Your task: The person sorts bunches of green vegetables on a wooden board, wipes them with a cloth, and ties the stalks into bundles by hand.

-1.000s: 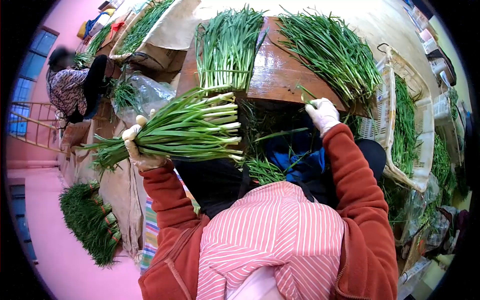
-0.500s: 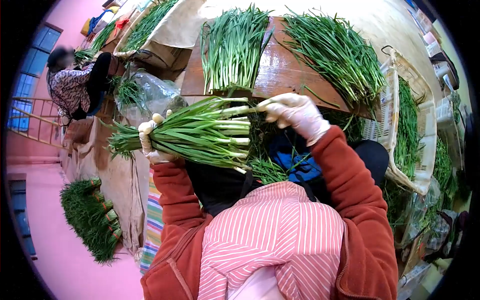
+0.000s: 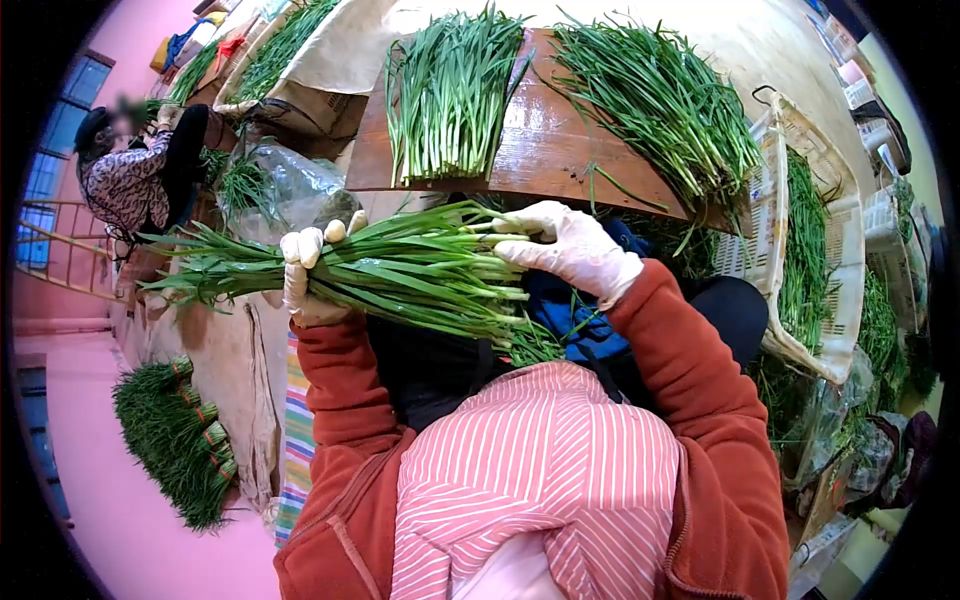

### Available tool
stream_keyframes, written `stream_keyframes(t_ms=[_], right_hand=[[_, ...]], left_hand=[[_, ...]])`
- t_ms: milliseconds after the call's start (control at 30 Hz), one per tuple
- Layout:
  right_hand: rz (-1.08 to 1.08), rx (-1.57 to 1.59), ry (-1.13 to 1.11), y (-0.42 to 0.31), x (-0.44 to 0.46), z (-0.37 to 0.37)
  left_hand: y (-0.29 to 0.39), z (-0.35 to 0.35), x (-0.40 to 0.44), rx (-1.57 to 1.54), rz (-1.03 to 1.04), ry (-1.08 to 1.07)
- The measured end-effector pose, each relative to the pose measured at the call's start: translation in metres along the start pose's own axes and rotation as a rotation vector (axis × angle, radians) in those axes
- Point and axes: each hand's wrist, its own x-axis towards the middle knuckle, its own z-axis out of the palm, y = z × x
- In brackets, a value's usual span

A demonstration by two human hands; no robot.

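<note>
Our left hand closed round chives, likely keeping bundle together; right hand at pale ends, fingers partly open, grip unclear.

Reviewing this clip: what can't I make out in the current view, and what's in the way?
All head view:
- Inside of the left hand: hidden by the bunch of greens.
- Whether the right hand pinches a stalk: fingertips overlap the pale ends.
- Full shape of the blue material: right hand covers part.
- What the co-worker handles: too small, blurred.
</note>
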Motion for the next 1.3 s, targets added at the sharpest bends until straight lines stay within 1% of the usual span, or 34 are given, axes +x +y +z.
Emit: stream_keyframes(t_ms=[33, 100, 133, 167, 200, 233, 267, 300, 333, 367, 433, 467, 500, 567, 600, 633, 700, 733, 767, 800, 833, 867, 900, 967, 1000, 1033, 1067, 1100, 1133, 1167, 1200, 1233, 1267, 1300], right_hand=[[-0.006, -0.093, 0.016, 0.004, -0.001, 0.000], [0.036, 0.322, 0.055, 0.009, 0.001, 0.001], [0.006, 0.289, 0.102, 0.005, 0.003, -0.001], [-0.088, 0.228, 0.156, 0.006, 0.005, -0.003], [-0.070, 0.148, 0.162, -0.001, 0.006, -0.008], [-0.051, 0.066, 0.170, -0.008, 0.007, -0.014], [-0.083, -0.008, 0.207, -0.005, 0.010, -0.017], [-0.044, 0.129, 0.187, -0.017, 0.008, -0.016], [0.014, 0.220, 0.185, -0.020, 0.008, -0.017], [0.073, 0.312, 0.182, -0.022, 0.008, -0.017], [0.120, 0.345, 0.169, -0.021, 0.006, -0.016], [0.166, 0.380, 0.155, -0.021, 0.005, -0.016], [0.166, 0.381, 0.154, -0.019, 0.005, -0.017], [0.124, 0.266, 0.157, -0.015, 0.002, -0.021], [0.146, 0.232, 0.165, -0.015, 0.001, -0.026], [0.121, 0.253, 0.221, -0.016, -0.003, -0.030], [0.134, 0.167, 0.378, -0.006, -0.006, -0.051], [0.094, 0.149, 0.446, 0.015, -0.002, -0.064], [0.056, 0.132, 0.517, 0.043, 0.004, -0.077], [0.186, -0.093, 0.487, 0.043, 0.005, -0.086], [-0.018, 0.003, 0.294, 0.046, 0.003, -0.086], [-0.164, -0.280, 0.292, 0.050, 0.002, -0.082], [-0.304, -0.558, 0.284, 0.026, 0.001, -0.060], [-0.225, -0.098, -0.039, -0.003, 0.005, -0.033], [-0.378, -0.097, -0.095, -0.007, 0.009, -0.021], [-0.531, -0.097, -0.152, -0.010, 0.012, -0.013], [-0.458, 0.188, -0.229, 0.011, 0.018, -0.005], [-0.224, 0.153, -0.292, 0.006, 0.008, -0.016], [-0.110, 0.191, -0.204, 0.003, 0.001, -0.020], [0.004, 0.229, -0.120, 0.002, -0.005, -0.025], [0.037, 0.304, -0.090, 0.003, -0.008, -0.036], [0.012, 0.382, 0.046, 0.010, -0.011, -0.043], [0.047, 0.368, 0.107, 0.025, -0.011, -0.055], [0.082, 0.355, 0.174, 0.028, -0.010, -0.062]], left_hand=[[-0.002, -0.004, -0.001, -0.002, -0.001, 0.002], [-0.005, -0.012, -0.002, -0.100, -0.015, -0.087], [-0.004, -0.010, -0.005, -0.098, -0.014, -0.087], [-0.004, -0.006, -0.010, -0.050, -0.069, -0.021], [-0.004, -0.003, -0.013, -0.003, -0.124, 0.045], [-0.005, -0.004, -0.014, -0.005, -0.125, 0.045], [-0.008, -0.009, -0.016, -0.009, -0.156, 0.051], [-0.010, -0.017, -0.021, -0.012, -0.187, 0.057], [-0.013, -0.023, -0.028, -0.041, -0.186, 0.224], [-0.013, -0.031, -0.032, -0.042, -0.185, 0.224], [-0.015, -0.020, -0.025, -0.014, -0.108, 0.176], [-0.017, -0.012, -0.024, -0.025, -0.060, 0.224], [-0.015, -0.010, -0.022, -0.024, -0.059, 0.224], [-0.013, -0.008, -0.018, -0.025, -0.042, 0.161], [-0.012, -0.008, -0.017, 0.012, -0.048, 0.155], [-0.010, -0.009, -0.018, 0.013, -0.047, 0.154], [-0.007, -0.012, -0.020, 0.038, -0.020, 0.196], [-0.007, -0.007, -0.019, 0.115, 0.019, 0.171], [-0.002, -0.044, -0.029, 0.442, 0.107, 0.203], [-0.003, -0.039, -0.028, 0.437, 0.105, 0.202], [-0.005, -0.034, -0.026, 0.424, 0.117, 0.217], [-0.006, -0.028, -0.024, 0.414, 0.129, 0.234], [-0.008, -0.021, -0.023, 0.412, 0.126, 0.237], [-0.011, -0.010, -0.018, 0.311, 0.033, 0.209], [-0.013, -0.011, -0.020, 0.135, -0.028, 0.200], [-0.013, -0.011, -0.020, 0.135, -0.032, 0.194], [-0.013, -0.011, -0.021, 0.142, -0.019, 0.260], [-0.013, -0.012, -0.022, 0.148, -0.005, 0.327], [-0.013, -0.020, -0.023, 0.430, 0.122, 0.328], [-0.007, -0.025, -0.026, 0.434, 0.124, 0.331], [-0.001, -0.023, -0.027, 0.358, 0.075, 0.364], [0.003, -0.020, -0.027, 0.280, 0.029, 0.396], [0.006, -0.016, -0.024, 0.382, 0.056, 0.376], [0.006, -0.019, -0.024, 0.382, 0.053, 0.376]])
